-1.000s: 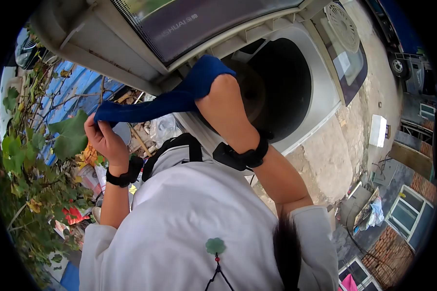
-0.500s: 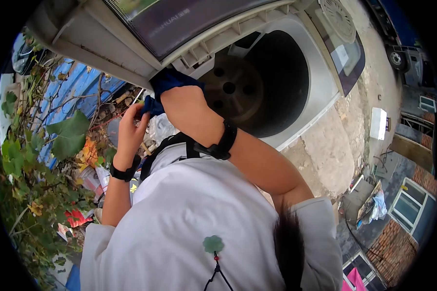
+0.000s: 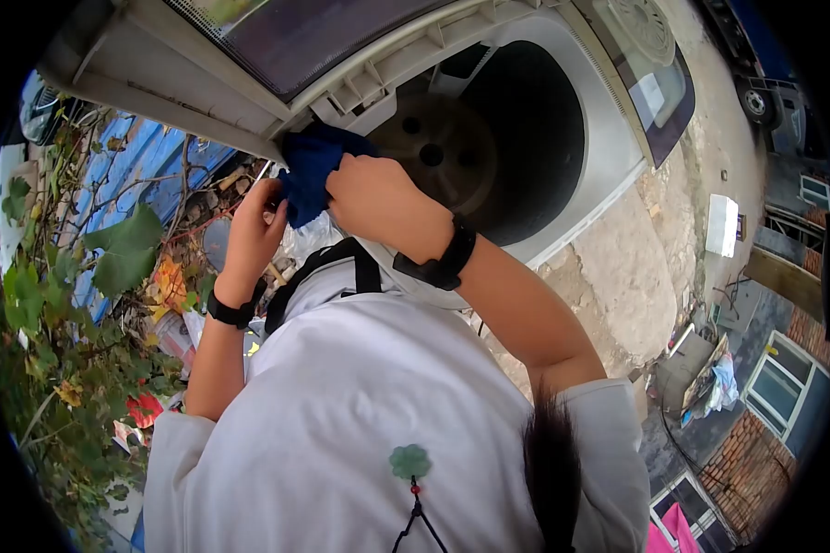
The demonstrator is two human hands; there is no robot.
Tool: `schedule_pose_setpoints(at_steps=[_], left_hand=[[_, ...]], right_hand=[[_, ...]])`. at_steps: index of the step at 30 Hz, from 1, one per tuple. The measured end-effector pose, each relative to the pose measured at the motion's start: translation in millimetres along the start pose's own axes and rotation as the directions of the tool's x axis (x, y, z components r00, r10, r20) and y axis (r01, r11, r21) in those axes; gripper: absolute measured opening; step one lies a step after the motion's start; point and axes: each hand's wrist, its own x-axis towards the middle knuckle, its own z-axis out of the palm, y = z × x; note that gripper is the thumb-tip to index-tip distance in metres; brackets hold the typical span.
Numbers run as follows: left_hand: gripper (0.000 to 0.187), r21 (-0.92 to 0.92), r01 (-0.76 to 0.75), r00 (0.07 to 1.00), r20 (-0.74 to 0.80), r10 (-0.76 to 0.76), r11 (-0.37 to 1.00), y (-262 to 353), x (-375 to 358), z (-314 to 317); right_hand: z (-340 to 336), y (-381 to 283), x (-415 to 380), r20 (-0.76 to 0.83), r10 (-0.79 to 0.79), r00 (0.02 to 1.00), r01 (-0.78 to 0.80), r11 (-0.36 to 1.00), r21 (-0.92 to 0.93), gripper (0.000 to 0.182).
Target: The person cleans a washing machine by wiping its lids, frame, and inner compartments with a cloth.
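Observation:
A dark blue cloth (image 3: pixel 306 170) hangs at the near left edge of a top-loading washing machine (image 3: pixel 609 157), bunched between both of my hands. My left hand (image 3: pixel 256 226) pinches its left side, fingers closed. On the cloth's right side, my right hand (image 3: pixel 378 201) grips with curled fingers. The upper part of the cloth lies against the machine's rim, beneath the raised lid panel. Beside my right hand opens the dark round tub (image 3: pixel 526 157), its holed bottom disc (image 3: pixel 431 154) showing. Both wrists wear black bands.
A second lid (image 3: pixel 650 83) with a round grille stands open on the machine's right. Leafy vines (image 3: pixel 124 253) and blue sheeting are at left. Paved ground, a white box (image 3: pixel 720 226), a parked truck (image 3: pixel 756 101) and a brick building lie to the right.
My right hand has drawn back from the machine's rim toward me and turned, and more of the blue cloth now shows between my hands. My left hand has shifted only slightly.

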Motion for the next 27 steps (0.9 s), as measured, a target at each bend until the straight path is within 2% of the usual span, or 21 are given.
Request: schedule_pose_setpoints(at_steps=[3,4,5,7,8,10,12,13,15,16,20,21,23,25,26,27], left_hand=[[0.020,0.015,0.005,0.979,0.204,-0.008,1.000,16.2,-0.7,-9.0],[0.017,0.043,-0.080,0.961,0.270,0.066,0.996,19.0,0.4,-12.5],[0.017,0.020,-0.065,0.943,0.329,0.055,0.998,16.7,-0.6,-15.1],[0.018,-0.027,-0.023,0.894,0.446,0.033,0.999,13.1,-9.6,-21.1],[0.016,-0.012,-0.013,0.896,0.444,0.016,1.000,13.7,-13.0,-25.9],[0.016,-0.035,0.085,0.970,0.232,-0.075,0.996,6.8,-18.6,-31.0],[0.016,-0.082,0.171,0.985,-0.018,-0.173,0.982,-13.4,-24.0,-32.7],[0.018,-0.042,0.222,0.967,-0.115,-0.226,0.974,-25.9,-23.2,-35.0],[0.019,-0.104,0.187,0.948,-0.243,-0.208,0.977,-13.7,-18.8,-33.5],[0.020,-0.103,0.149,0.959,-0.228,-0.169,0.983,-11.5,-16.9,-28.4],[0.021,-0.070,0.049,0.988,-0.140,-0.059,0.996,19.2,-19.3,3.0],[0.020,-0.081,0.041,0.988,-0.145,-0.052,0.996,23.6,-19.2,11.6],[0.019,-0.085,0.077,0.961,-0.260,-0.097,0.993,28.7,-14.1,23.6],[0.017,-0.107,0.125,0.904,-0.397,-0.157,0.986,27.8,-1.8,31.2],[0.017,-0.225,0.115,0.869,-0.449,-0.208,0.967,25.9,8.6,33.8],[0.019,-0.235,0.156,0.851,-0.461,-0.251,0.959,29.1,10.6,33.8]], right_hand=[[-6.5,1.0,-37.6,0.142,-0.031,0.989,0.021,0.997,0.076,0.014],[-11.4,2.1,-50.1,0.171,-0.049,0.984,0.041,0.998,0.049,0.015],[-16.4,4.2,-57.2,0.200,-0.070,0.977,0.066,0.998,0.024,0.017],[-30.4,1.5,-56.9,0.136,-0.078,0.988,0.066,0.994,0.089,0.020],[-37.0,-1.4,-53.1,0.101,-0.078,0.992,0.066,0.991,0.117,0.022],[-34.3,-10.0,-30.8,-0.075,0.061,0.995,-0.051,0.990,0.128,0.022],[-11.6,-8.3,-4.8,-0.195,0.175,0.965,-0.158,0.982,0.102,0.029],[1.0,-6.5,3.3,-0.171,0.202,0.964,-0.193,0.979,0.065,0.032],[17.9,-7.2,12.6,-0.125,0.255,0.959,-0.258,0.966,-0.008,0.037],[13.7,-5.6,6.6,-0.062,0.225,0.972,-0.226,0.974,-0.020,0.043],[-12.6,-1.0,-24.6,0.253,0.273,0.928,-0.298,0.952,0.064,0.044],[-17.1,3.0,-21.2,0.255,0.259,0.932,-0.296,0.948,0.118,0.043],[-22.8,14.2,-9.2,0.262,0.234,0.936,-0.295,0.928,0.227,0.042],[-17.0,17.2,17.1,0.090,0.245,0.965,-0.259,0.935,0.241,0.039],[-9.3,20.7,31.8,0.025,0.257,0.966,-0.255,0.936,0.243,0.039],[-2.6,20.8,37.3,-0.033,0.269,0.963,-0.253,0.935,0.249,0.038]])
